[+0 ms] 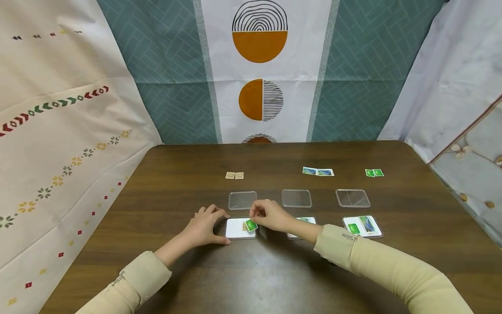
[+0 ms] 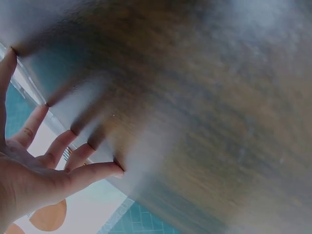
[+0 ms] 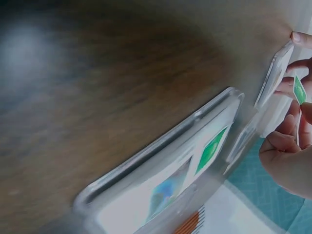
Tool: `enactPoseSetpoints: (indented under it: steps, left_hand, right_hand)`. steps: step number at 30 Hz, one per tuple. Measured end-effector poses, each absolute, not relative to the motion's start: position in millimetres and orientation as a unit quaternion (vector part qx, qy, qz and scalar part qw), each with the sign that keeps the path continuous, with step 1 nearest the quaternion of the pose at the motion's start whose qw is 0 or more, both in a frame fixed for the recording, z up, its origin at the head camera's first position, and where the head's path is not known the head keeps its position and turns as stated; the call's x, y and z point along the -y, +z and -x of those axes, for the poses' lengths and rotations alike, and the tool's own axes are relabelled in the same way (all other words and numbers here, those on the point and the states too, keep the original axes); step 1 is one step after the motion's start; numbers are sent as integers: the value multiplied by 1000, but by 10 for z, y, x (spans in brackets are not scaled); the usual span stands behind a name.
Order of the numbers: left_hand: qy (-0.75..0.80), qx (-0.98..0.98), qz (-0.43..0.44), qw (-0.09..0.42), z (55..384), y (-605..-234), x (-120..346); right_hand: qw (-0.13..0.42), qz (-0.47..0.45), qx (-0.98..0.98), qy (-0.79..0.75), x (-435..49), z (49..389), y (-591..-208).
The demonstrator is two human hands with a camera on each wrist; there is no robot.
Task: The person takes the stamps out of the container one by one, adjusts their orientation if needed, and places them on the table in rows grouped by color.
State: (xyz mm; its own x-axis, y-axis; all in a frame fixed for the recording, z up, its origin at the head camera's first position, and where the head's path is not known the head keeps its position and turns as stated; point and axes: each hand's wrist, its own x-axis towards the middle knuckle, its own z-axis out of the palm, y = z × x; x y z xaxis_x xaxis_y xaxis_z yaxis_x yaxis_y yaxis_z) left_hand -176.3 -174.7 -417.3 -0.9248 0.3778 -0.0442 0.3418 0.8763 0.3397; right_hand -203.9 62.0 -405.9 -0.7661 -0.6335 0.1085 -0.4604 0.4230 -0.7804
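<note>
Between thumb and fingertips my right hand (image 1: 270, 215) pinches a small green stamp (image 1: 251, 225), tilted over the leftmost clear case (image 1: 234, 228). That case has a white insert, and a beige stamp (image 1: 244, 227) on it is partly covered by the green one. My left hand (image 1: 201, 226) is spread at the case's left side, thumb by the near corner and fingers by the far one. In the left wrist view the left fingers (image 2: 87, 170) are extended, tips at the tabletop. The right wrist view shows the pinched green stamp (image 3: 299, 90) beyond the middle case (image 3: 195, 141).
Two more cases with stamps, the middle one (image 1: 307, 220) under my right forearm and the right one (image 1: 372, 233), stand in the row. Behind lie three clear lids (image 1: 242, 200). Farther back are pairs of beige stamps (image 1: 234, 175), blue stamps (image 1: 318, 171) and green stamps (image 1: 374, 172).
</note>
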Motion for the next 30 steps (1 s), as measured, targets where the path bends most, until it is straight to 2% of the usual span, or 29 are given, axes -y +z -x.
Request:
enactPoseSetpoints:
  steps: [30]
  left_hand:
    - [161,-965,-192,76,1763,-4103,1728]
  right_hand:
    - [100,278,-836,-462,-1358,2089,-3955]
